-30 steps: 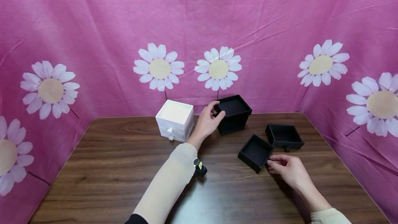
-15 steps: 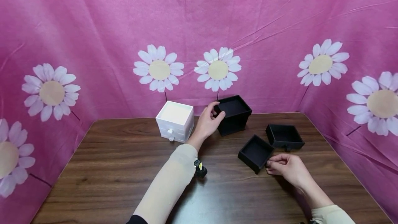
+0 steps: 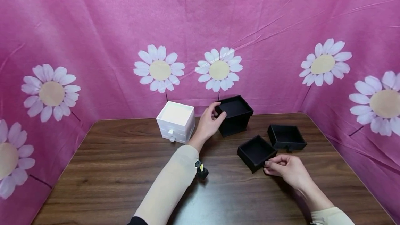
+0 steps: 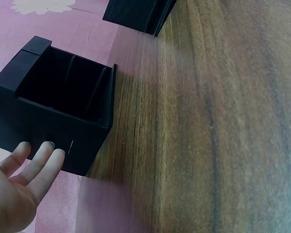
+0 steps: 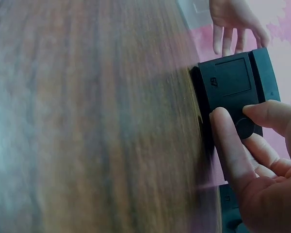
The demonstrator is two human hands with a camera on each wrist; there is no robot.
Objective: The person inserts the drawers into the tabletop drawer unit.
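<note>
A black cabinet [image 3: 235, 117] stands at the back, its open front showing a hollow inside in the left wrist view. My left hand [image 3: 210, 121] lies along its left side, thumb near the front edge. In the left wrist view several fairly straight fingers [image 4: 41, 167] touch the side wall. A small black drawer [image 3: 257, 152] sits before the cabinet, turned at an angle, nothing visible inside. My right hand [image 3: 289, 171] pinches its round knob [image 5: 245, 127] between thumb and fingers. Behind it rests a second black drawer [image 3: 285, 136], knob toward me.
Left of the cabinet stands a white cabinet [image 3: 175, 121] with two knobs, close to my left wrist. The wooden table [image 3: 109, 169] ends at a pink flowered cloth [image 3: 109, 44]. My left forearm [image 3: 168, 186] crosses the table's middle.
The nearer black drawer has turned slightly, its near corner shifting left along with my right fingers. My left hand and the black cabinet stay in place.
</note>
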